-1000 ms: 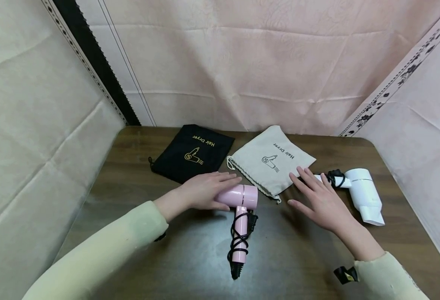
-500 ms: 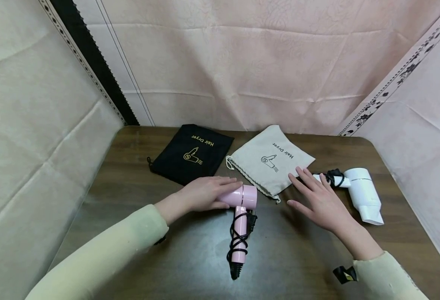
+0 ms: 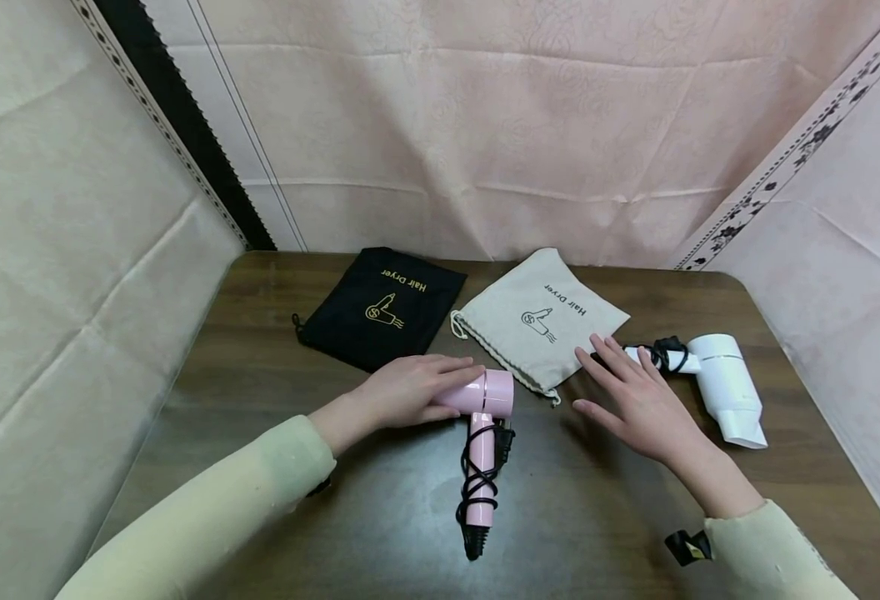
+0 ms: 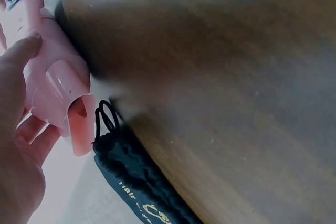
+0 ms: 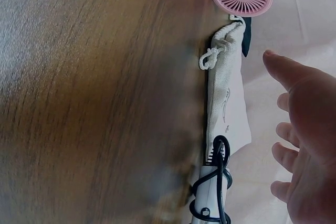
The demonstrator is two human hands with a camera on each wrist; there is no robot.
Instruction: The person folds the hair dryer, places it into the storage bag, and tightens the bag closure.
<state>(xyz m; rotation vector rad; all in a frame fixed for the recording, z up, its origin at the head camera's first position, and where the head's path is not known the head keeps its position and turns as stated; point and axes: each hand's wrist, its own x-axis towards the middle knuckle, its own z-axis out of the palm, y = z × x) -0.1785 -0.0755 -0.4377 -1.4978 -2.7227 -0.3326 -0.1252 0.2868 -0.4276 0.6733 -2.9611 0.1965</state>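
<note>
On the wooden table (image 3: 380, 525): one pink hair dryer (image 3: 498, 393), centre, one black cord (image 3: 479, 477) wound on its handle; left hand (image 3: 406, 392) grips its barrel, fingers curled round. One white hair dryer (image 3: 728, 383), right, likewise corded; right hand (image 3: 641, 410) hovers near its handle, fingers spread, holding nothing. Beyond: one black drawstring bag (image 3: 383, 308), one off-white drawstring bag (image 3: 548, 321).

Count gave one pink hair dryer (image 3: 481, 419), one white hair dryer (image 3: 727, 385) — two in all; one black drawstring bag (image 3: 413, 310), one off-white drawstring bag (image 3: 545, 321) — two; one left hand (image 3: 408, 389), one right hand (image 3: 638, 410); one table (image 3: 560, 525).
</note>
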